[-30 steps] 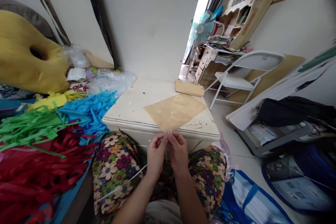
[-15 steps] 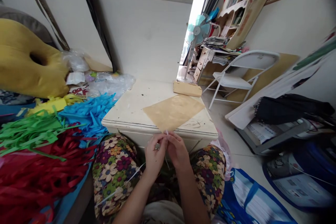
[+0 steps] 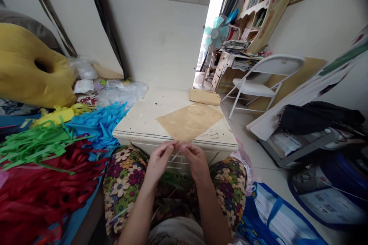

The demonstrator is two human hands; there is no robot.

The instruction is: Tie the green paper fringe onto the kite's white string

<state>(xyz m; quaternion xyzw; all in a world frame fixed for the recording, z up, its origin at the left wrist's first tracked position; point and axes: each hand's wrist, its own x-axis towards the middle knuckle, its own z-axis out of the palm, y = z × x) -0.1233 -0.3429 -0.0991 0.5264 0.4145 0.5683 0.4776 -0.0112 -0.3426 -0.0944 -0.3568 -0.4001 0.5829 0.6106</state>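
Observation:
A tan diamond-shaped paper sheet [image 3: 189,121] lies on a low cream-white table [image 3: 143,116] in front of me. Its near corner reaches the table's front edge. My left hand [image 3: 159,159] and my right hand [image 3: 196,159] meet just below that corner, fingertips pinched on a thin white string [image 3: 175,155] between them. The string is very fine and hard to follow; a length of it seems to trail down over my floral-patterned lap. A small tan block [image 3: 205,97] rests at the table's far edge.
Piles of red [image 3: 43,187], green [image 3: 34,143] and blue [image 3: 97,120] cut paper strips lie to my left, with a yellow cushion [image 3: 28,69] behind. A white folding chair [image 3: 258,80], a fan [image 3: 214,36] and stacked boards and bags fill the right side.
My hands have dropped slightly and spread a little apart, the left moving left. The small grey thing seen between my fingers half a second ago no longer shows.

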